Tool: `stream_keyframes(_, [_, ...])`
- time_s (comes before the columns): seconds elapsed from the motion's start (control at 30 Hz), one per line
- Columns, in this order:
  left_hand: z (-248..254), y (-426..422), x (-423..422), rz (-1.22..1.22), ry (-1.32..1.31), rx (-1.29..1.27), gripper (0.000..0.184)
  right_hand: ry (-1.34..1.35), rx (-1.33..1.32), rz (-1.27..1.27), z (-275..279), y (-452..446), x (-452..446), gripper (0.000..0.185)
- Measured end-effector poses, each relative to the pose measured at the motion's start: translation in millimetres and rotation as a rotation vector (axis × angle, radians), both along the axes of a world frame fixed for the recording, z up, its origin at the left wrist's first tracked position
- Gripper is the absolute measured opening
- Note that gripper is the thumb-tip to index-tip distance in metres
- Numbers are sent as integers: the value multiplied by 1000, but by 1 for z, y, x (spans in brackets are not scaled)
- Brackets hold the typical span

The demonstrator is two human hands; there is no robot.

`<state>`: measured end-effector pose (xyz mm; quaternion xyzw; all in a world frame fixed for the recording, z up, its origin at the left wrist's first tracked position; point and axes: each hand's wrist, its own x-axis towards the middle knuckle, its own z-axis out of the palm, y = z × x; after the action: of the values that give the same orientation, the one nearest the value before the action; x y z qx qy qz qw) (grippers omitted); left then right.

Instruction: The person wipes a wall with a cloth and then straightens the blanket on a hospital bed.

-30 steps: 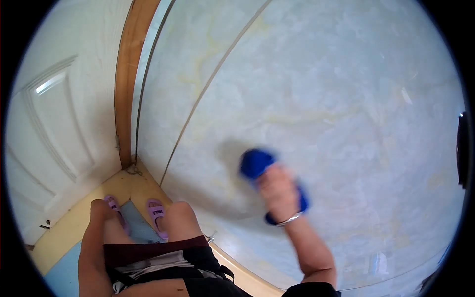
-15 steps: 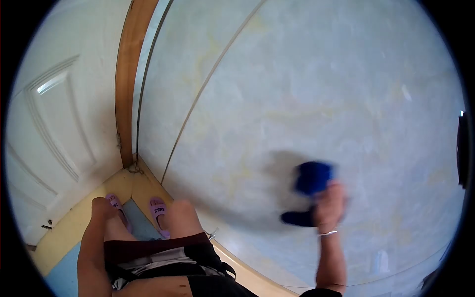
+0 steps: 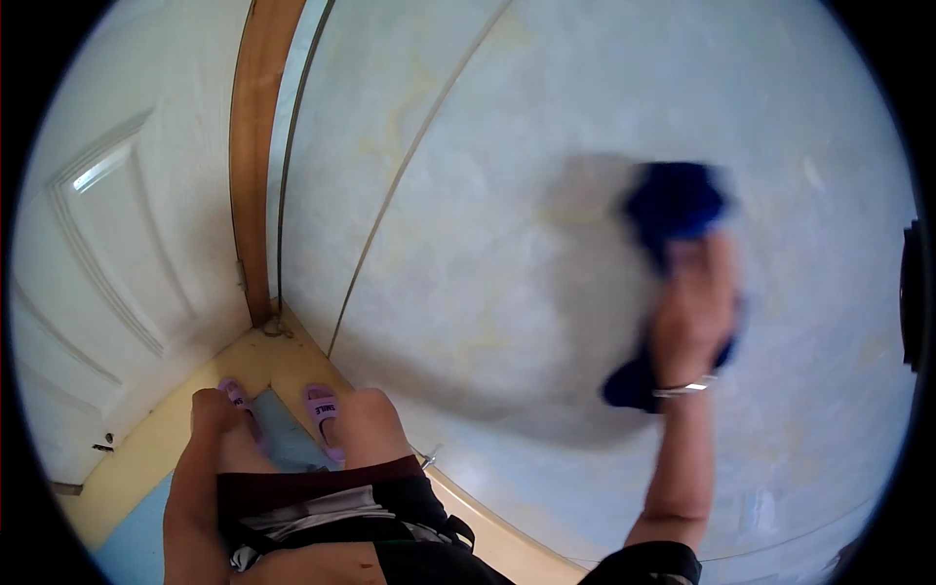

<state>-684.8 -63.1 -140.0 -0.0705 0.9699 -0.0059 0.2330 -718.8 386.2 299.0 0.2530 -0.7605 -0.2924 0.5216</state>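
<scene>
At 3 o'clock, the right hand (image 3: 694, 317) is closed over a blue cloth (image 3: 675, 200), fingers pointing towards 12. The cloth lies along the wall (image 3: 507, 253), one end reaching to 2 o'clock, the other sticking out beneath the wrist; the palm-over hold probably keeps it flat. The hand covers the cloth's middle, and blur hides the fingertips and how firmly it presses. At 8 o'clock, the left hand (image 3: 212, 411) seems propped on the knee, perhaps for balance; I cannot tell how its fingers sit. A black object (image 3: 911, 297) at 3 o'clock is cut off by the lens edge.
</scene>
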Motion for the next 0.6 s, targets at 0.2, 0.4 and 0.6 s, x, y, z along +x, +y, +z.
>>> stream_keyframes(0.2, [17,5,13,40,98,-7,39,-717,32,290,-239,-34,-35,30])
stream_keyframes(0.4, [21,-2,6,45,59,27,38,-917,108,281,-266,-15,-21,28])
stream_keyframes(0.6, [-4,2,8,13,159,65,34,-483,3,194,-77,-10,-6,26])
